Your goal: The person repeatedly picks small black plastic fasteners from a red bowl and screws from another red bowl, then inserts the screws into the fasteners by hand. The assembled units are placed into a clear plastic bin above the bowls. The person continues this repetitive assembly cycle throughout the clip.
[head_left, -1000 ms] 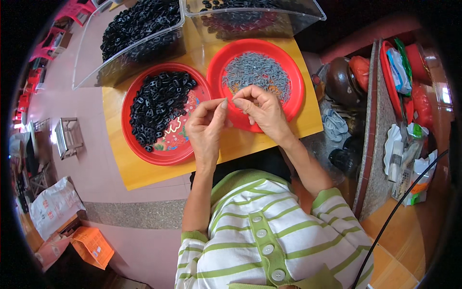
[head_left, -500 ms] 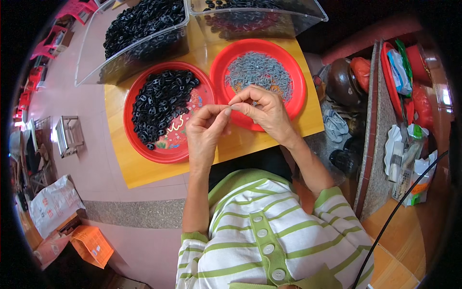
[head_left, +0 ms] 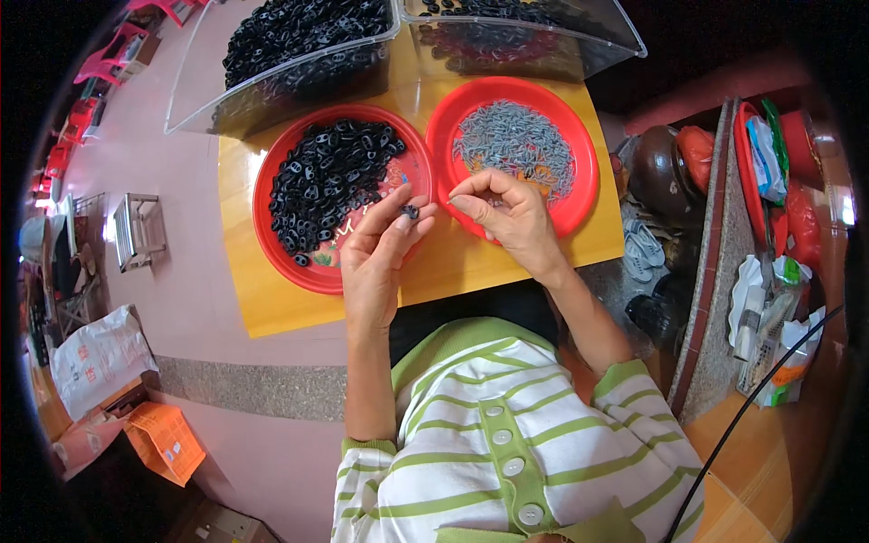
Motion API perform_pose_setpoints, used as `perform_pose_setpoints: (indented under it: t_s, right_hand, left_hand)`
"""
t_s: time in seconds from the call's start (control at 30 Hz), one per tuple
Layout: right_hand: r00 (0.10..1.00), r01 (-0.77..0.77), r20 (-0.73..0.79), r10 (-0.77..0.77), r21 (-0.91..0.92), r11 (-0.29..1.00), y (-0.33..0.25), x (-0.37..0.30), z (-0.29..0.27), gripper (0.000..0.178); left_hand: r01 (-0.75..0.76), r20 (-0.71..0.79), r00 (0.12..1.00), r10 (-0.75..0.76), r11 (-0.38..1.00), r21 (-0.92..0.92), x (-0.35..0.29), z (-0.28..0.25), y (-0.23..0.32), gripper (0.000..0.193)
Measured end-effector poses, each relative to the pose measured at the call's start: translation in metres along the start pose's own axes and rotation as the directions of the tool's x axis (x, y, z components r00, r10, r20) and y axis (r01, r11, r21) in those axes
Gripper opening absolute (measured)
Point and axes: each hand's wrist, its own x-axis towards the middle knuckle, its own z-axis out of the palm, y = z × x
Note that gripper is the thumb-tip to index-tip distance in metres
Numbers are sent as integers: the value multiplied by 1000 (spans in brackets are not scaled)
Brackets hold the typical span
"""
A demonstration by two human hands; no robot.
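My left hand (head_left: 378, 240) is raised at the near edge of the table, holding a small black plastic piece (head_left: 410, 212) between thumb and fingers. Beside it, my right hand (head_left: 509, 217) is closed in a pinch over the near rim of the right red plate (head_left: 587, 172); whatever its fingertips hold is too small to make out. That plate carries a heap of small grey screws (head_left: 516, 136). Under and left of my left hand, another red plate (head_left: 264, 213) holds many black two-holed plastic pieces (head_left: 317, 181). A gap separates my two hands.
Clear plastic bins (head_left: 290, 68) full of black pieces stand at the back of the yellow table (head_left: 249, 308). To the right are a brown jar (head_left: 661, 167) and a stone-edged ledge (head_left: 701, 299). A metal stool (head_left: 136, 231) and orange crate (head_left: 163, 442) sit left. A black cable (head_left: 747, 394) hangs right.
My hands, touching at the fingertips before, have moved apart. The black piece now shows in my left fingers. The whole view has shifted slightly, with the table appearing further right.
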Motion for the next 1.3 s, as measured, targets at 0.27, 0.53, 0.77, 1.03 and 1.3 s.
perform_pose_setpoints:
  t_s: [0.27,0.53,0.77,1.03,1.3]
  right_hand:
    - [967,253,63,-247,-138,958,-5,4,23,9]
    - [964,258,93,-251,-78,963,-2,5,40,10]
    - [967,217,142,-212,-20,976,-9,3,49,11]
    - [959,224,164,-233,68,972,-8,3,62,7]
    - [964,177,192,-183,47,983,-13,2,60,11]
  left_hand:
    - [-8,-47,999,9,1000,23,-6,-18,0,28]
    - [-1,-83,996,-13,985,-170,-16,-49,1,23]
    - [44,-80,995,-66,968,-246,-24,-48,8,18]
    - [-10,-91,996,-10,976,-218,-31,-47,9,12]
    - [-44,-79,996,36,993,-107,-34,-41,11,16]
